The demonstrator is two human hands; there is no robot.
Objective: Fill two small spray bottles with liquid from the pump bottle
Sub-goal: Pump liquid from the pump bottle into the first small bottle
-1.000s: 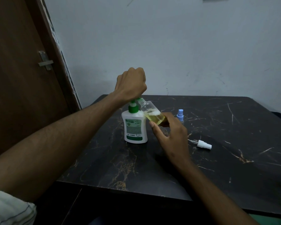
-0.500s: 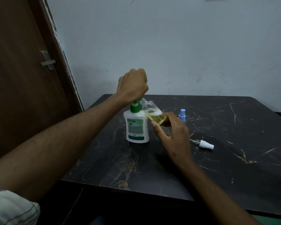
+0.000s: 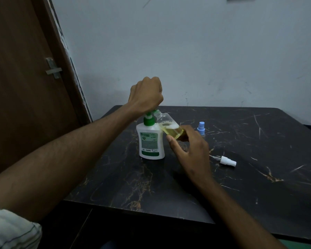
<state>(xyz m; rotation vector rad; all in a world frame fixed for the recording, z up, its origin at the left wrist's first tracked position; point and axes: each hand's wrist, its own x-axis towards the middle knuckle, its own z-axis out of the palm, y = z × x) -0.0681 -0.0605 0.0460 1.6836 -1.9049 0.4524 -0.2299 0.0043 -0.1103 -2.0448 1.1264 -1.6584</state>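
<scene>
Your left hand (image 3: 146, 95) is fisted over the pump head of the pump bottle (image 3: 150, 141); whether it grips or only presses, I cannot tell. Your right hand (image 3: 190, 150) keeps a narrow grip on the clear spray bottle (image 3: 169, 125), tilted with its open neck under the spout. It looks roughly a third full of yellow liquid. Its white sprayer top (image 3: 227, 161) lies on the bench (image 3: 258, 186). The blue-capped bottle (image 3: 201, 128) behind your hand seems unfilled.
</scene>
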